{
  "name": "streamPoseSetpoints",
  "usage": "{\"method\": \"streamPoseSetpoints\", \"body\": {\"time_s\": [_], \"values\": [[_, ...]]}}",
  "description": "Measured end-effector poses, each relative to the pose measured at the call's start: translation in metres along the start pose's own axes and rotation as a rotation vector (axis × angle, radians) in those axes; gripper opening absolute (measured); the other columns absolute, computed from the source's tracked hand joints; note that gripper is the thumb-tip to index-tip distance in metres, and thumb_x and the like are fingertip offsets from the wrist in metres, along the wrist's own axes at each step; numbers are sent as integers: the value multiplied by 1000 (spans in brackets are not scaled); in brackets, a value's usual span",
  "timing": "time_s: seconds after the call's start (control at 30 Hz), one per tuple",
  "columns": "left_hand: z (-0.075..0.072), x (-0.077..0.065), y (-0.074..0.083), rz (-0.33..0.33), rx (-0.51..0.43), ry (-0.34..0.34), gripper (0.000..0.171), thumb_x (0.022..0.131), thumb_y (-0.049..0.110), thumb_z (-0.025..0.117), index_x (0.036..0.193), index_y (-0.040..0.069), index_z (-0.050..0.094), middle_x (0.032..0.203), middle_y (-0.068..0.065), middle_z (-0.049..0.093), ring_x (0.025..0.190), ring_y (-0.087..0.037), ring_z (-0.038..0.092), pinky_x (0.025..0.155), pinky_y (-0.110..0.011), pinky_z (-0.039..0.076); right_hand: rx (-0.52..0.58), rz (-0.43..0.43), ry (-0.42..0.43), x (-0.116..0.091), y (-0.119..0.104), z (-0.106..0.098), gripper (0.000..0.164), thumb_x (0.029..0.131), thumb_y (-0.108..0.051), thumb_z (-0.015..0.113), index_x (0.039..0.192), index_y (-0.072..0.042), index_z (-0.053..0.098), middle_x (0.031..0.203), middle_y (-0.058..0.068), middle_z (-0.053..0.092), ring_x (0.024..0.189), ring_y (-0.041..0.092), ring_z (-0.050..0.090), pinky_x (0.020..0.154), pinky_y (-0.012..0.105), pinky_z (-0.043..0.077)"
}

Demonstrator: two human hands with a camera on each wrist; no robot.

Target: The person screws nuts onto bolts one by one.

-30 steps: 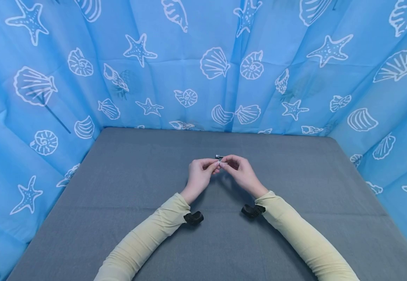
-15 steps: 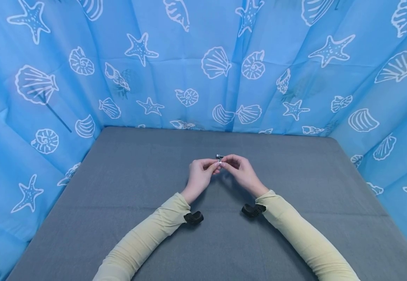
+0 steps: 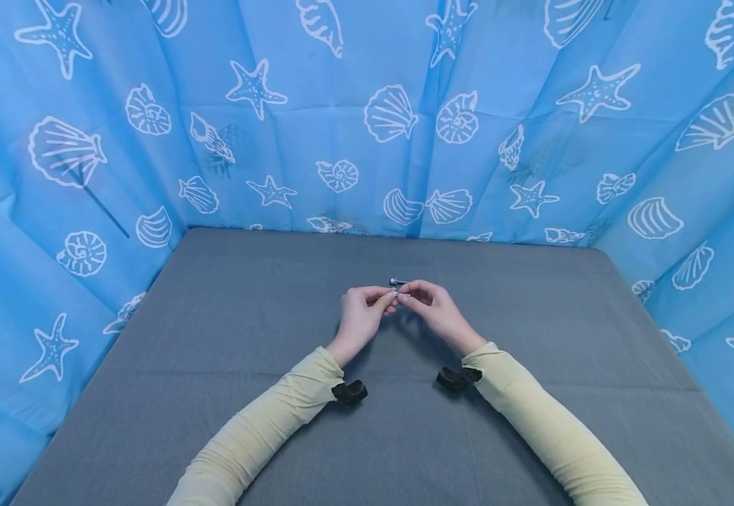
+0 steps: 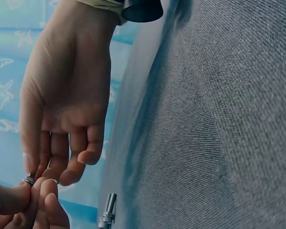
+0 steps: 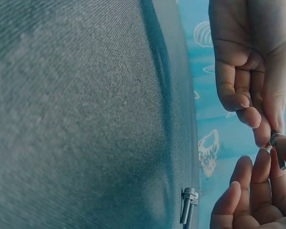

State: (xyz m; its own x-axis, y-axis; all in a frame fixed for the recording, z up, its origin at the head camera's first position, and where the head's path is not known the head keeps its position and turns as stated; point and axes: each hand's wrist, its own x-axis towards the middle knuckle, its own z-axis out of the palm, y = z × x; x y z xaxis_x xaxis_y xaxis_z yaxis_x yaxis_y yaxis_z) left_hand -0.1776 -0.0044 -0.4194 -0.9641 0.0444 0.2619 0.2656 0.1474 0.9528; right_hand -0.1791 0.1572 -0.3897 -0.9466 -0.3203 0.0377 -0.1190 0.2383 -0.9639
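Above the middle of the table, my left hand (image 3: 362, 308) and right hand (image 3: 435, 309) meet fingertip to fingertip. Between them is a small silver bolt (image 5: 282, 161), pinched by the thumb and fingers of both hands. A ring-like metal part, perhaps a nut (image 5: 275, 138), shows at one end of it, partly covered by fingertips. The bolt's thin shaft points toward the right hand. Just beyond the fingers, more bolt hardware (image 3: 395, 282) lies on the table; the right wrist view shows a hex-shaped part and a shaft (image 5: 186, 211) there.
A grey cloth covers the table (image 3: 266, 323), with slight creases. Blue curtains (image 3: 342, 126) printed with shells and starfish hang along the back and sides. Black wrist cameras (image 3: 349, 392) jut inward from both pale yellow sleeves (image 3: 272, 422).
My right thumb and fingers shift slightly at the bolt; its shaft, covered half a second ago, shows again. The left hand and the hardware on the table stay in place.
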Motion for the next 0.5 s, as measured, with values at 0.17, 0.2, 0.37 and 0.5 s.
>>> {"method": "streamPoseSetpoints", "body": {"time_s": [0.17, 0.2, 0.37, 0.5], "values": [[0, 0, 0, -12, 14, 4, 12, 91, 5, 65, 94, -2, 73, 78, -8, 71, 69, -21, 69, 61, -24, 57, -74, -54, 12, -1, -2, 1, 20, 96, -7, 58, 109, 8, 61, 109, 20, 62, 100, 26, 58, 87, 38, 47], [1, 0, 0, -14, 16, 4, 12, 92, 5, 65, 94, -2, 74, 77, -8, 71, 69, -21, 69, 61, -24, 57, -81, -61, 15, -2, -3, 2, 19, 97, -6, 57, 108, 9, 61, 108, 21, 62, 100, 26, 58, 87, 38, 48], [1, 0, -1, -21, 23, 1, 12, 92, 5, 64, 94, -2, 74, 77, -7, 71, 69, -20, 69, 61, -24, 56, -127, -74, 24, -3, -4, 4, 20, 98, -8, 56, 107, 8, 62, 104, 19, 64, 96, 25, 59, 84, 35, 48], [2, 0, -1, -26, 16, -2, 12, 92, 6, 64, 95, -2, 73, 77, -7, 71, 69, -21, 69, 61, -24, 56, -129, -73, 29, -2, -2, 5, 20, 98, -9, 56, 107, 8, 62, 103, 18, 64, 94, 22, 59, 82, 33, 48]]}}
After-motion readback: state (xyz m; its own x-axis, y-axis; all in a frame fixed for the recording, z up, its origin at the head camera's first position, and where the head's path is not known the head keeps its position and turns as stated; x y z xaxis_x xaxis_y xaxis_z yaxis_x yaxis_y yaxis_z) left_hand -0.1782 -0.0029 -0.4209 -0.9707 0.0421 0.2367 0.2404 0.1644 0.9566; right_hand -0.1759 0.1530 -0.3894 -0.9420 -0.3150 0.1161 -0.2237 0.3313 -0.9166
